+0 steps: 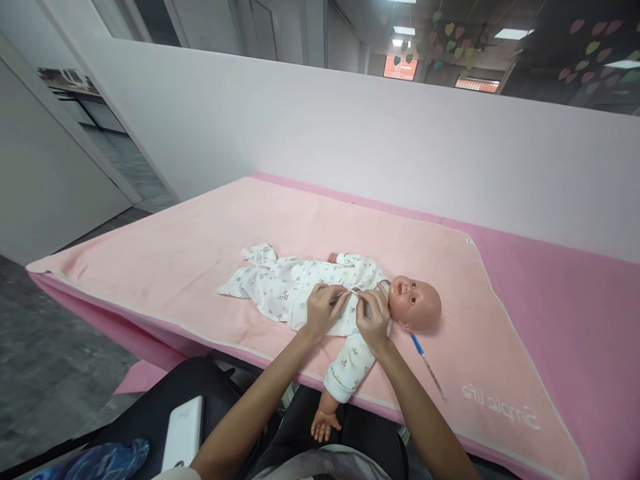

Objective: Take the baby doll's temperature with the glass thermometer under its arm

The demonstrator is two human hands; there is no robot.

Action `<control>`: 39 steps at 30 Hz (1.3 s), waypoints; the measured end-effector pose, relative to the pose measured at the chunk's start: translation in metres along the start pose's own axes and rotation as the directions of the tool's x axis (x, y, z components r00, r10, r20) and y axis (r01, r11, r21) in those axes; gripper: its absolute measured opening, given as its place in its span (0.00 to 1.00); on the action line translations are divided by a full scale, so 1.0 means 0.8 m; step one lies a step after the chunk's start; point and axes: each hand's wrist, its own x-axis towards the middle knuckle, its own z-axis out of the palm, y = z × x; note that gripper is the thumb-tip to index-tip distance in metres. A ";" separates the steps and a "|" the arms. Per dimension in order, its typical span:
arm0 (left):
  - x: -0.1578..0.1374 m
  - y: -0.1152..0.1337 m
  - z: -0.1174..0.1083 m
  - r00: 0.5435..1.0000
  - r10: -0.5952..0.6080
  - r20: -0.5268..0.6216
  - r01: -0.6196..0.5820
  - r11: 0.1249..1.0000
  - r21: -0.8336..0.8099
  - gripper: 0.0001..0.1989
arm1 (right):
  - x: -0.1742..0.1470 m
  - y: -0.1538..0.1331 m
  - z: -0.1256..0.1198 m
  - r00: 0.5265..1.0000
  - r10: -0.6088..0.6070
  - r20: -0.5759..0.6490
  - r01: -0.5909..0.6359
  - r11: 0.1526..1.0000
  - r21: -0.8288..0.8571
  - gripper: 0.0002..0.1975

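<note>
A baby doll (416, 305) lies on its back, its head to the right, dressed in a white printed baby outfit (280, 287). Over the doll's chest, my left hand (324, 308) has thumb and fingers pinched on the front of the outfit. My right hand (373, 316) pinches the same front close to the collar, fingertips almost meeting those of the left. A narrow white bit of the cloth shows between them; whether it is a tie or an edge I cannot tell. One doll arm hangs over the near table edge between my forearms.
A slim glass thermometer-like stick (427, 365) with a blue end lies beside the doll's head. Beneath is a peach blanket (190, 247) over a pink cover (565, 293). A white power bank (183, 432) rests on a black chair at lower left. A white partition (350, 147) stands behind.
</note>
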 end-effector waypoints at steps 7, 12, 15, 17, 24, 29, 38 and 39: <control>0.000 0.001 0.002 0.999 0.034 0.036 -0.035 0.999 0.035 0.05 | 0.000 0.000 0.000 1.000 0.013 -0.001 -0.013 1.000 0.010 0.09; 0.000 0.001 0.002 0.998 0.058 0.034 -0.060 0.997 0.055 0.06 | -0.001 0.001 0.000 1.000 0.013 0.001 -0.013 1.000 0.022 0.10; 0.000 0.001 0.002 0.997 0.075 0.022 -0.076 0.994 0.077 0.07 | 0.000 0.000 0.000 1.000 0.005 -0.003 -0.005 1.000 0.025 0.11; -0.001 0.002 0.002 0.997 0.071 0.012 -0.072 0.994 0.087 0.08 | 0.000 0.000 -0.001 1.000 -0.002 -0.009 0.002 1.000 0.024 0.11; -0.002 0.000 -0.002 0.993 0.084 0.087 -0.093 0.991 0.100 0.11 | -0.003 0.003 -0.001 1.000 0.006 -0.010 -0.006 0.999 0.038 0.13; -0.005 -0.008 -0.020 0.975 0.090 0.205 -0.123 0.981 0.150 0.08 | -0.007 0.006 0.001 1.000 0.017 0.000 -0.017 0.998 0.066 0.13; -0.017 -0.022 -0.038 0.995 -0.085 0.052 0.082 0.995 0.048 0.08 | -0.009 0.007 0.002 0.999 0.042 -0.012 -0.041 0.997 0.061 0.13; -0.017 -0.022 -0.037 0.995 -0.094 0.041 0.092 0.994 0.051 0.08 | -0.009 0.008 0.002 0.999 0.046 -0.012 -0.045 0.997 0.065 0.13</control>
